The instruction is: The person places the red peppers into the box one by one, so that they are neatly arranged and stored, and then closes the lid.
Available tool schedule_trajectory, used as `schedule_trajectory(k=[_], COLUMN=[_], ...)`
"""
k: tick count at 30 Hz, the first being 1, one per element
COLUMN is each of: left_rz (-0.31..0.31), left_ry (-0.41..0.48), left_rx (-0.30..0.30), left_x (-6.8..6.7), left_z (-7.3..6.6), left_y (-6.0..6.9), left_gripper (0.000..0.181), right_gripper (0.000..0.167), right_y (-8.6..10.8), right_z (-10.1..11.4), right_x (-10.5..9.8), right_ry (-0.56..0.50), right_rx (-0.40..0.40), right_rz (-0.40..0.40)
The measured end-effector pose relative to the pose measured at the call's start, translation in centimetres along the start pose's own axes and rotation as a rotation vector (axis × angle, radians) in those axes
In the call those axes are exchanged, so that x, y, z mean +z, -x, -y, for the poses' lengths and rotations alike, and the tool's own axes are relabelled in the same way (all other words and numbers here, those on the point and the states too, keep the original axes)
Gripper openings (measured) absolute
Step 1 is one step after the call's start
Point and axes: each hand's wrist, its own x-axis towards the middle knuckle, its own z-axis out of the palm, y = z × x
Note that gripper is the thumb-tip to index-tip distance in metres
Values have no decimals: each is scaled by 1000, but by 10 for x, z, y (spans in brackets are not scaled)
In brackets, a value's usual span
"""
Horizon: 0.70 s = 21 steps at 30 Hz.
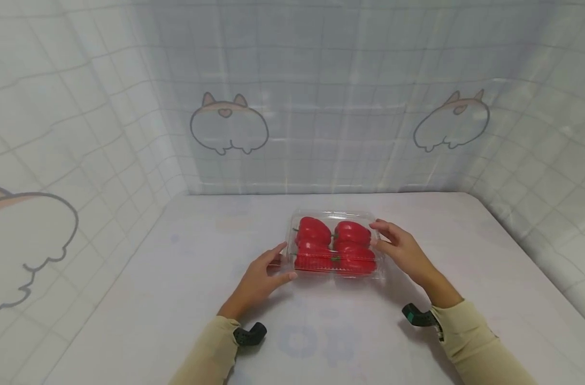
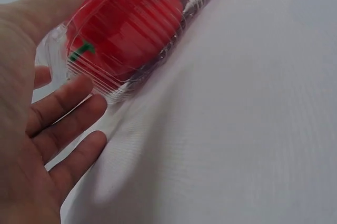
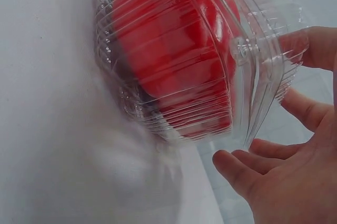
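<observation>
A clear plastic clamshell box (image 1: 333,214) lies on the white table in the head view, with several red bell peppers (image 1: 352,234) inside. Its ribbed sides and one green stem (image 2: 83,50) show up close in the left wrist view. At the box's left side is my left hand (image 1: 260,278), thumb and fingers spread around the near left corner. My right hand (image 1: 408,256) is at the right side, fingertips against the clear plastic rim. In the right wrist view, the right fingers (image 3: 239,174) are loosely extended beside the lid edge (image 3: 255,76). Neither hand curls around the box.
The white table (image 1: 201,230) extends around the box, with faint printed marks (image 1: 316,342) near the front. Grid-patterned curtains (image 1: 312,133) with cartoon animal drawings (image 1: 230,125) stand at the back and both sides. Dark wrist devices (image 1: 250,335) sit at both sleeve cuffs.
</observation>
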Motion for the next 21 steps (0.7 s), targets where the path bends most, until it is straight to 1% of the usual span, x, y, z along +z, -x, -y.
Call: schedule_trajectory(k=[5, 7, 10, 14, 17, 21], left_rz=[14, 23, 37, 42, 37, 25], left_ry=[72, 100, 119, 151, 181, 200], left_rx=[-26, -28, -28, -13, 6, 22], left_x=[-1, -1, -1, -2, -2, -1], left_z=[-2, -3, -4, -4, -2, -1], left_y=[-3, -4, -5, -5, -4, -4], left_gripper=[72, 69, 63, 58, 56, 56], right_gripper=[52, 52, 51, 51, 51, 52], right_y=[2, 2, 3, 4, 4, 4], right_z=[-4, -4, -2, 0, 0, -2], right_x=[-1, -1, -1, -1, -1, -1], right_ry=[-7, -14, -22, -35, -44, -53], right_rx=[7, 11, 11, 13, 19, 22], right_rz=[6, 7, 5, 6, 12, 13])
